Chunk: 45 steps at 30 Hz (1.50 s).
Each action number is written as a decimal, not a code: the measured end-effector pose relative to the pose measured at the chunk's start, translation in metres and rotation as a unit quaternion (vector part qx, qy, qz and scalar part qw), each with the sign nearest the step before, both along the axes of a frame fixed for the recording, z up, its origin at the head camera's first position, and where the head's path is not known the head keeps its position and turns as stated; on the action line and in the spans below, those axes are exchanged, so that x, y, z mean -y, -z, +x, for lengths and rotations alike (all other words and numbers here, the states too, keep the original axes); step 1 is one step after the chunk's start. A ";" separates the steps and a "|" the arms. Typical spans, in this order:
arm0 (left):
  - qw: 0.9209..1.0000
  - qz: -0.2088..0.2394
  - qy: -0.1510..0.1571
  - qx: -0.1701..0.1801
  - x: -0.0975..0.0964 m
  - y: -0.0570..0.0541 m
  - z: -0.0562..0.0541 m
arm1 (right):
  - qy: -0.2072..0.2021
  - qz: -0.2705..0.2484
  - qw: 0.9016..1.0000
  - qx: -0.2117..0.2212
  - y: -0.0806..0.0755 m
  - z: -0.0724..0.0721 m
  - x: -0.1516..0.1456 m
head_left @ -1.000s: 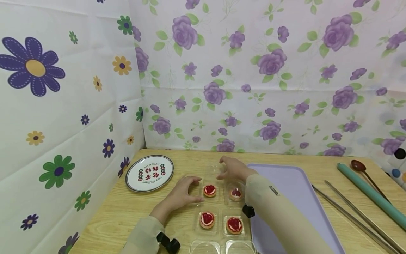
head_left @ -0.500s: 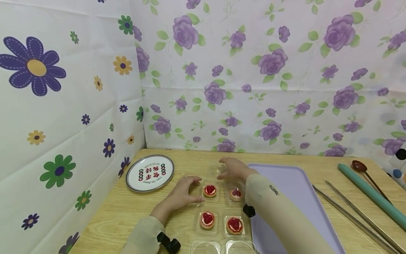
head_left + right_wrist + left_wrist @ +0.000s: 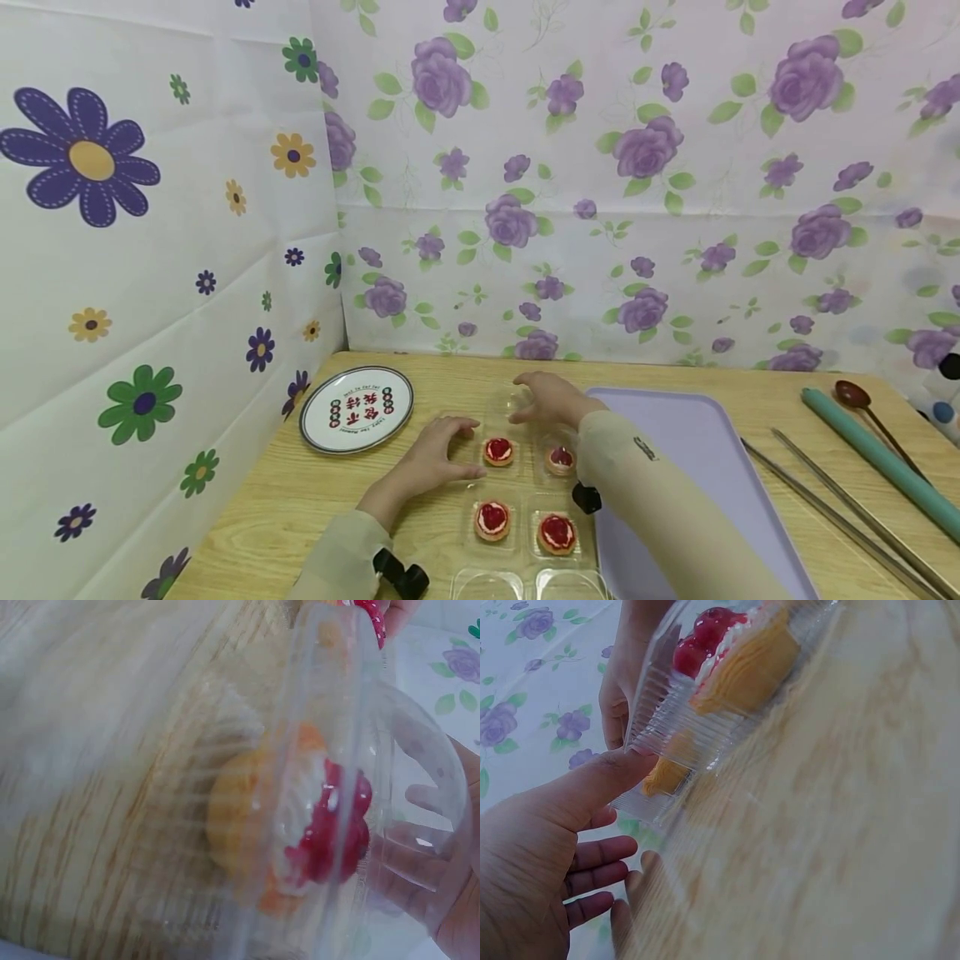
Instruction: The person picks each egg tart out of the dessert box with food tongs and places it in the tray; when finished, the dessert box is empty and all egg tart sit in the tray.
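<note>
On the wooden counter (image 3: 300,492), lower centre, the left hand (image 3: 433,454) presses the clear tart box (image 3: 517,492) with relaxed fingers; the right hand (image 3: 551,400) grasps its lid (image 3: 504,406).

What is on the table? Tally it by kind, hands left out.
Jam tarts: 4
Clear plastic tart box: 1
Printed plate: 1
Lilac tray: 1
Metal chopsticks: 2
Dark red spoon: 1
Teal rod: 1
Total: 11
</note>
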<state>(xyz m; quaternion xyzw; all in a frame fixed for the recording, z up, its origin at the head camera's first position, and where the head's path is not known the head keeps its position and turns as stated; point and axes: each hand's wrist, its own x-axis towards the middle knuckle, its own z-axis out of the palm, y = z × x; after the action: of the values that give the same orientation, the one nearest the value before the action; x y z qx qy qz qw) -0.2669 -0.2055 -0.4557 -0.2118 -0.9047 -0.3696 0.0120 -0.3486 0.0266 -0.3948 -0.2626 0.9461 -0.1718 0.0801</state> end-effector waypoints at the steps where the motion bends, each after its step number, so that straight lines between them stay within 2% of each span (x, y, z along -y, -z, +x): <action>1: 1.000 0.001 0.000 0.000 -0.001 0.000 0.000 | 0.000 -0.001 1.000 -0.001 -0.001 0.000 -0.001; 10: 1.000 0.003 -0.001 -0.001 -0.007 -0.002 0.001 | -0.016 -0.003 1.000 -0.027 -0.008 0.005 -0.016; 15: 0.999 -0.023 -0.017 -0.031 -0.009 -0.008 0.003 | -0.025 -0.010 0.999 -0.038 -0.013 0.007 -0.022; 21: 0.995 -0.050 -0.013 -0.090 -0.015 -0.025 0.008 | -0.035 -0.023 0.998 -0.041 -0.024 0.017 -0.028; 26: 0.992 -0.063 -0.003 -0.108 -0.025 -0.040 0.012 | -0.026 -0.031 0.999 -0.031 -0.037 0.030 -0.039; 30: 0.989 -0.083 -0.001 -0.122 -0.033 -0.052 0.013 | -0.028 -0.034 0.998 -0.042 -0.045 0.041 -0.048; 34: 0.989 -0.096 0.007 -0.115 -0.040 -0.062 0.011 | -0.033 -0.035 0.997 -0.053 -0.050 0.049 -0.055; 37: 0.989 -0.104 0.024 -0.104 -0.046 -0.065 0.010 | -0.037 -0.036 0.997 -0.057 -0.052 0.055 -0.060; 45: 0.985 -0.131 0.062 -0.093 -0.062 -0.058 0.004 | -0.053 -0.027 0.996 -0.065 -0.043 0.069 -0.066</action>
<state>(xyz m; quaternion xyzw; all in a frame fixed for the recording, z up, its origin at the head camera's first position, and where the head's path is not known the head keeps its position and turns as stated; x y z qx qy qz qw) -0.2632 -0.1438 -0.3973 -0.3005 -0.9253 -0.2269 0.0450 -0.2793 0.0923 -0.3518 -0.3253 0.9291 -0.1749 0.0205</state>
